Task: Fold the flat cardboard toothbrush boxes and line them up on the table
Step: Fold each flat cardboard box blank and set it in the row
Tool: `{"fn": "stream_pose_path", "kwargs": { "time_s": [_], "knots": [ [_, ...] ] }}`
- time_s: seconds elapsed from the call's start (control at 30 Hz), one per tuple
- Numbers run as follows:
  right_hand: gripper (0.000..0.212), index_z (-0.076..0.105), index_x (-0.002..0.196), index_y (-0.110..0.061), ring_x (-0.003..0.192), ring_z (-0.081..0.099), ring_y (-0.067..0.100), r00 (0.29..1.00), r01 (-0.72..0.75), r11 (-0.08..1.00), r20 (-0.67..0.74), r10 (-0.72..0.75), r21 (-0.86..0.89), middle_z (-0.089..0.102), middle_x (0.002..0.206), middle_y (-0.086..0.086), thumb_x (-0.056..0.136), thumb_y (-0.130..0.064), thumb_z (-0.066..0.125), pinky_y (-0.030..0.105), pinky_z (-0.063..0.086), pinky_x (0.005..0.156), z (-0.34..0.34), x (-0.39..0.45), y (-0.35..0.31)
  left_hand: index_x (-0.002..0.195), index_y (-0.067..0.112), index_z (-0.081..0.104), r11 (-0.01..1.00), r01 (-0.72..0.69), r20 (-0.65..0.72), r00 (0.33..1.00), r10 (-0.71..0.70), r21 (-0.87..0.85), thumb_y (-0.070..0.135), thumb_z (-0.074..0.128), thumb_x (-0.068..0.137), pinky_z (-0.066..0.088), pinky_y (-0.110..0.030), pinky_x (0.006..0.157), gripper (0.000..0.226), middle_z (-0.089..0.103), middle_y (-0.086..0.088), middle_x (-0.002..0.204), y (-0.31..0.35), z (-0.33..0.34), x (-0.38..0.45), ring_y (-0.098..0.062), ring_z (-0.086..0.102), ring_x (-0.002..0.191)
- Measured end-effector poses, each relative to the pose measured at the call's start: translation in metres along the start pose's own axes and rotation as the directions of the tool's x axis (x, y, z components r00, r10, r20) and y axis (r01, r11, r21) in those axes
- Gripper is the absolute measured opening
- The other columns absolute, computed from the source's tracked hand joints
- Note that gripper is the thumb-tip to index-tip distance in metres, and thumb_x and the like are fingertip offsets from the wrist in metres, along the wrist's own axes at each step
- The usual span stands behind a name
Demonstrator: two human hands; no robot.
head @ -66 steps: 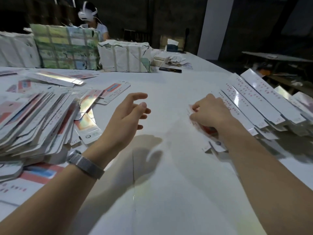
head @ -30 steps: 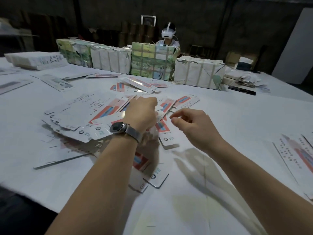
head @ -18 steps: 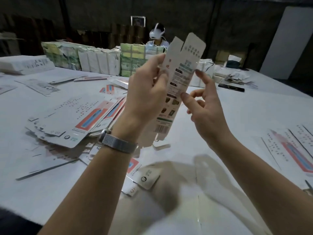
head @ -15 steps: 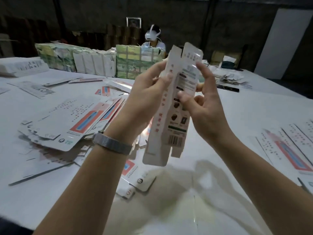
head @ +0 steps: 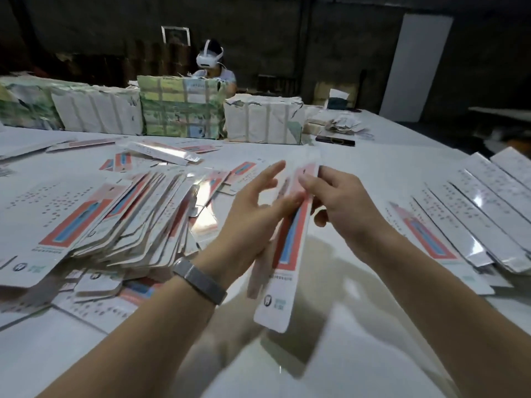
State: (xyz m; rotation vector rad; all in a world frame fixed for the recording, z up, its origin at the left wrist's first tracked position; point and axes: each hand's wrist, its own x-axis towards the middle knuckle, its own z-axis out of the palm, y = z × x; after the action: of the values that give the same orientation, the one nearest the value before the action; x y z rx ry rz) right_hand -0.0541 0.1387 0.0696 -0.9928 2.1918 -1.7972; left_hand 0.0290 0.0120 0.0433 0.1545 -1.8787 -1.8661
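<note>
A long white toothbrush box (head: 283,271) with a red and blue panel hangs above the table between my hands, its rounded end toward me. My right hand (head: 342,208) pinches its upper part between thumb and fingers. My left hand (head: 253,222), fingers spread, presses flat against the box's left side. A thick heap of flat boxes (head: 109,222) lies to the left. Folded boxes (head: 482,216) lie side by side in a row at the right.
Wrapped bundles (head: 181,110) stand along the table's far side, with a person in a white headset (head: 211,64) behind them. A dark phone (head: 334,139) and loose papers lie at the back right. Single flat boxes (head: 163,152) are scattered beyond the heap.
The box has come down from upright in front of me to low over the table, its red and blue face up. My left hand's fingers have opened out along it.
</note>
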Motion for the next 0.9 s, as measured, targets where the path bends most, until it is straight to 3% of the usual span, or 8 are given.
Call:
{"fn": "stream_pose_path", "kwargs": {
  "time_s": [0.1,0.2,0.37,0.53,0.63,0.73,0.83,0.9],
  "knots": [
    [0.044,0.044,0.134,-0.027,0.065,0.066,0.0,0.999,-0.005,0.999,-0.044,0.003,-0.054,0.069,0.099,-0.001,0.095,-0.011,0.057,0.015,0.046,0.05,-0.006,0.002,0.005,0.152,0.043,0.028,0.996,-0.06,-0.06,0.996,0.063,0.061,0.027,0.082,0.08,0.058,-0.02,0.06,0.091,0.055,0.021,0.121,-0.004,0.001,-0.003,0.004,0.07,0.087],
    [0.061,0.036,0.141,-0.045,0.072,0.063,-0.011,0.998,0.054,0.981,-0.024,-0.06,-0.189,0.059,0.104,-0.012,0.088,-0.025,0.06,0.01,0.046,0.051,-0.014,-0.001,0.007,0.154,0.039,0.024,0.998,0.044,-0.033,0.998,-0.045,-0.047,0.021,0.086,0.075,0.058,-0.025,0.058,0.103,0.06,0.011,0.125,-0.005,0.002,-0.005,-0.006,0.073,0.087],
    [0.044,0.056,0.131,-0.037,0.082,0.064,0.012,0.997,0.078,0.951,0.015,-0.077,-0.299,0.061,0.12,-0.011,0.087,-0.032,0.058,0.024,0.05,0.077,-0.024,-0.008,0.014,0.138,0.023,0.05,0.942,0.298,0.164,0.948,-0.273,-0.152,0.021,0.081,0.069,0.059,-0.031,0.06,0.075,0.074,-0.009,0.107,0.001,0.003,-0.007,-0.025,0.076,0.08],
    [0.043,0.058,0.134,-0.037,0.09,0.055,-0.001,0.993,0.106,0.924,-0.015,-0.12,-0.368,0.051,0.116,-0.004,0.094,-0.02,0.06,0.006,0.04,0.085,-0.019,-0.011,0.017,0.115,0.029,0.06,0.947,0.283,0.241,0.94,-0.243,-0.151,0.021,0.065,0.079,0.057,-0.027,0.054,0.037,0.074,-0.005,0.08,0.001,0.005,-0.011,-0.019,0.072,0.065],
    [0.042,0.061,0.132,-0.034,0.107,0.051,0.0,0.993,0.067,0.957,-0.077,-0.092,-0.281,0.044,0.116,-0.008,0.094,-0.016,0.06,0.031,0.048,0.1,-0.012,-0.012,0.02,0.119,0.02,0.06,0.894,0.37,0.303,0.908,-0.29,-0.253,0.031,0.057,0.083,0.058,-0.032,0.054,0.038,0.073,-0.009,0.078,0.0,0.012,-0.016,-0.024,0.073,0.068],
    [0.03,0.066,0.122,-0.034,0.117,0.05,0.005,0.993,0.015,0.982,-0.112,-0.037,-0.187,0.04,0.115,-0.014,0.095,-0.021,0.062,0.042,0.056,0.091,-0.006,-0.015,0.023,0.101,0.014,0.074,0.813,0.445,0.351,0.88,-0.32,-0.375,0.057,0.043,0.093,0.059,-0.037,0.054,0.053,0.073,-0.014,0.078,-0.001,0.017,-0.018,-0.03,0.073,0.065],
    [0.008,0.07,0.096,-0.032,0.097,0.054,-0.014,0.984,-0.03,0.998,-0.176,0.021,-0.049,0.042,0.113,-0.016,0.091,-0.038,0.069,0.025,0.057,0.052,-0.006,-0.016,0.02,0.097,0.012,0.069,0.826,0.452,0.327,0.879,-0.347,-0.337,0.062,0.029,0.099,0.058,-0.034,0.05,0.064,0.073,-0.012,0.071,-0.003,0.019,-0.017,-0.029,0.073,0.061],
    [0.02,0.069,0.084,-0.023,0.08,0.064,-0.001,0.974,-0.048,0.998,-0.221,0.041,-0.03,0.055,0.106,-0.004,0.09,-0.042,0.07,0.024,0.051,0.043,-0.008,-0.013,0.02,0.099,0.013,0.065,0.851,0.442,0.338,0.877,-0.342,-0.285,0.056,0.03,0.101,0.058,-0.032,0.05,0.055,0.075,-0.01,0.074,-0.004,0.022,-0.019,-0.028,0.074,0.064]
  ]
}}
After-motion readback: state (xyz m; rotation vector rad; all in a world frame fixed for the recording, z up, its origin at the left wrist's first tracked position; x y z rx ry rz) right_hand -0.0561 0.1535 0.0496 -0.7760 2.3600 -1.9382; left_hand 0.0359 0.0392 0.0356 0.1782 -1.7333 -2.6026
